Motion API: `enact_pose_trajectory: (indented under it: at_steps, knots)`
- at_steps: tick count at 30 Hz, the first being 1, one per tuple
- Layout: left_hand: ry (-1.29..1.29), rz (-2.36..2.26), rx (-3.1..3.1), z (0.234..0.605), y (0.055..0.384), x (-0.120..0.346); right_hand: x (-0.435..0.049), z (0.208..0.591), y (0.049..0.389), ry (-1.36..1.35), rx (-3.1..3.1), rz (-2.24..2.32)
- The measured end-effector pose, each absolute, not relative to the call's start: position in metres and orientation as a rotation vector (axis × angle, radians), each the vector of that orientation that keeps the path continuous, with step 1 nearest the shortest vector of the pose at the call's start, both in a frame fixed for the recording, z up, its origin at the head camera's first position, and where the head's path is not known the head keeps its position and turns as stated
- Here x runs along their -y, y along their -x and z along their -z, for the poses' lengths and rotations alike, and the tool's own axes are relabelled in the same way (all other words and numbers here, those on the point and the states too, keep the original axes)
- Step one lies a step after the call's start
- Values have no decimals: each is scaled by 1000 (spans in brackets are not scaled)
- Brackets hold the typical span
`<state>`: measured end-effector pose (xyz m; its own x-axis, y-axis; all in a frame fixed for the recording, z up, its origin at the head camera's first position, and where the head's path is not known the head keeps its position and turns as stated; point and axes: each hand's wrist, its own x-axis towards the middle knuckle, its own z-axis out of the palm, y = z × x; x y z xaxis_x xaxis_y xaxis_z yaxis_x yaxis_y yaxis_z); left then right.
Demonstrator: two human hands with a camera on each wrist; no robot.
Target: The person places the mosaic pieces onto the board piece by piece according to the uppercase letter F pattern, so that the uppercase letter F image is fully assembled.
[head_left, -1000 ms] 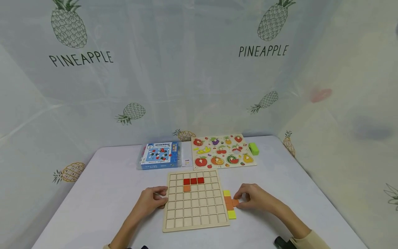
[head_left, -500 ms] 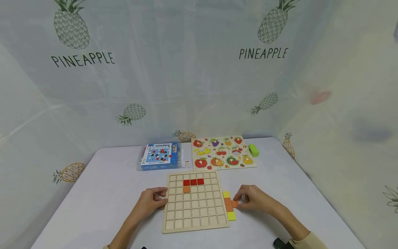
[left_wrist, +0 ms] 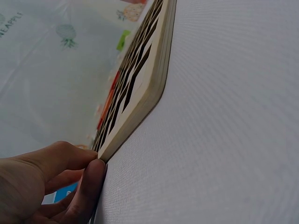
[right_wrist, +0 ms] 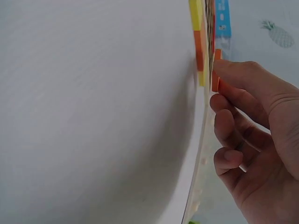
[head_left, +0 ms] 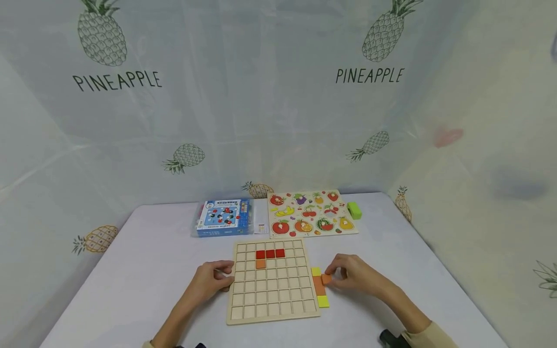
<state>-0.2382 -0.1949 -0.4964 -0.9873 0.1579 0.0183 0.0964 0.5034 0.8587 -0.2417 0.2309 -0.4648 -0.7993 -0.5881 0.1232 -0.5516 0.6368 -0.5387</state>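
Observation:
A wooden grid board [head_left: 271, 303] lies flat in the middle of the table. Thumb and index finger of my left hand [head_left: 210, 279] pinch its left edge, seen closely in the left wrist view. Three red tiles [head_left: 270, 253] sit in one row of squares, with an orange square tile [head_left: 260, 264] under the leftmost. My right hand [head_left: 356, 274] pinches another orange square tile [right_wrist: 216, 70], raised and tilted just off the board's right edge. Beside that edge lie orange tiles [head_left: 319, 286] between a far yellow tile [head_left: 315, 271] and a near yellow tile [head_left: 323, 301].
Behind the board lie a blue boxed molecule set [head_left: 223, 217] and a fruit puzzle board [head_left: 311, 233]. A green block [head_left: 354, 210] stands right of the puzzle. A pineapple-printed curtain [head_left: 270, 106] hangs round the table [head_left: 130, 290].
My right hand has lifted the orange tile from the table beside the other tiles and tilted it. The left hand stays on the board's edge.

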Motion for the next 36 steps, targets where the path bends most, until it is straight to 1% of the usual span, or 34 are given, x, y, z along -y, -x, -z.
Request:
enact_pose_trajectory:
  at_steps: [3,7,17,28,36]
  knots:
    - [-231,-1519,-2670,496,239,195,-225,462,244,986,-2773,895]
    - [-260,-1527,-2666,495,239,195,-213,457,248,942,-2748,875]
    - [-263,-1521,-2683,495,238,196,-168,452,255,905,-2755,800]
    - [-237,-1520,-2676,495,237,196,-117,449,262,989,-2741,742]
    - [-250,-1519,-2677,494,238,197,-91,451,266,1073,-2770,688]
